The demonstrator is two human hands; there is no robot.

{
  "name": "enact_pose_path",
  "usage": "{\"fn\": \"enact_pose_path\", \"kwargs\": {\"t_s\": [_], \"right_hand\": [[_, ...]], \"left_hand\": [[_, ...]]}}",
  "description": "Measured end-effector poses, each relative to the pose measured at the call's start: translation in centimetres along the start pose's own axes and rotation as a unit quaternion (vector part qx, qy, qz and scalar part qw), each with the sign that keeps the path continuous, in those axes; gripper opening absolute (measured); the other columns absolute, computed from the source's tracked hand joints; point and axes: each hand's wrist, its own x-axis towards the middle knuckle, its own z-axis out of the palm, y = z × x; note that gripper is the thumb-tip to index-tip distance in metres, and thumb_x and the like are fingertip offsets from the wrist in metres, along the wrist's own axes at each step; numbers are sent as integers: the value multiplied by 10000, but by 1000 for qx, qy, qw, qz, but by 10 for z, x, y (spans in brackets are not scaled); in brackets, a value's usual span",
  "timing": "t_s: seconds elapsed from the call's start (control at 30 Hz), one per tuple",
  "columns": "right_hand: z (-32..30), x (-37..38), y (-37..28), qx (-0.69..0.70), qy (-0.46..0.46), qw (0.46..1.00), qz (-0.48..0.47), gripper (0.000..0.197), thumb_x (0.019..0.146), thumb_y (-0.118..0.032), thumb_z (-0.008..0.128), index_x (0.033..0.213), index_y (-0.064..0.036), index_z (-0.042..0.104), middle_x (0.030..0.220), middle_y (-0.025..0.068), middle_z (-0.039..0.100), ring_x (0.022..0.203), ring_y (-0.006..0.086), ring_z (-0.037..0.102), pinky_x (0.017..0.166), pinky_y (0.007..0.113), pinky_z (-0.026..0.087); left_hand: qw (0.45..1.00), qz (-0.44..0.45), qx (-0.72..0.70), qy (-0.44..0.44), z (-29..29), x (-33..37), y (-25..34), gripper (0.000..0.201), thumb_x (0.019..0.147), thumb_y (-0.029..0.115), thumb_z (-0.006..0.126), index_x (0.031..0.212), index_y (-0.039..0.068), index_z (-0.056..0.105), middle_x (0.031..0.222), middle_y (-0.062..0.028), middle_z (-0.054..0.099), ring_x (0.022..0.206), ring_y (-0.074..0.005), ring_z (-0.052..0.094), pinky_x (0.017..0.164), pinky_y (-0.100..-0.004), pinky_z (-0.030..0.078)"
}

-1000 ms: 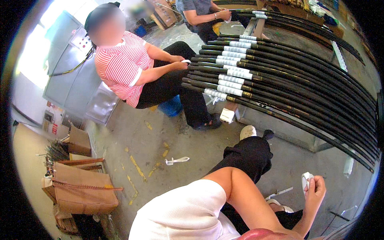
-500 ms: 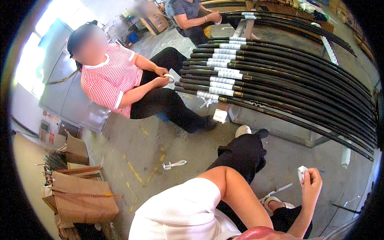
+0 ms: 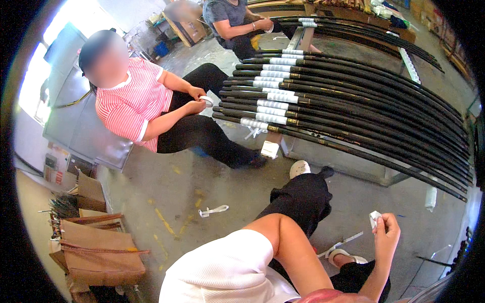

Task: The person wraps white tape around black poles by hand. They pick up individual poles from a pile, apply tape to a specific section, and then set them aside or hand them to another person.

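My right hand (image 3: 388, 236) is raised at the lower right, fingers closed on a small white piece of tape (image 3: 375, 218). My left arm (image 3: 275, 235), in a white sleeve, is bent at the elbow in the lower middle; its hand is hidden below the picture's edge. My legs in black trousers (image 3: 303, 199) stretch toward a rack of long black rods (image 3: 364, 108) wrapped with white tape bands (image 3: 273, 107).
A seated person in a red striped shirt (image 3: 131, 103) holds a white tape roll (image 3: 206, 100) at the rods' left end. Another person in grey (image 3: 227, 15) sits farther back. Tape scraps (image 3: 213, 210) lie on the concrete floor. Cardboard boxes (image 3: 101, 250) stand at the left.
The view has shifted, so the seated person and the rods sit lower and larger in the picture. My right hand stays raised with the white piece in it.
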Motion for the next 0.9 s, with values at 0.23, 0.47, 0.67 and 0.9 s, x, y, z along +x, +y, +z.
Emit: {"fn": "enact_pose_path", "kwargs": {"t_s": [0.23,0.47,0.67,0.9], "right_hand": [[-3,4,-2,-15,-14,1000,10,125,873,-86,533,773,-12,550,614,-2,499,560,63,458,526,222,355],[2,1,-6,-27,-17,999,-1,119,865,-74,538,763,-13,544,602,-3,495,558,62,460,531,219,361],[3,-2,-2,-9,-16,1000,4,102,853,-63,552,771,-1,550,609,7,507,563,77,481,539,234,389],[2,2,-5,-51,-3,999,10,83,825,-68,575,804,12,583,617,48,544,559,87,516,545,249,415]], "left_hand": [[1000,18,5,-7,-3,2,9,252,750,164,638,927,0,565,992,-137,561,946,-283,531,816,-385,436],[1000,20,16,-9,-4,-2,18,264,744,165,641,936,1,565,1007,-143,559,962,-294,528,827,-393,434],[999,22,22,-7,-1,-7,30,275,739,167,644,944,1,565,1020,-148,556,975,-303,525,836,-400,433],[999,31,7,-14,0,-8,45,288,733,168,648,953,2,564,1035,-155,554,991,-313,522,847,-407,432]]}}
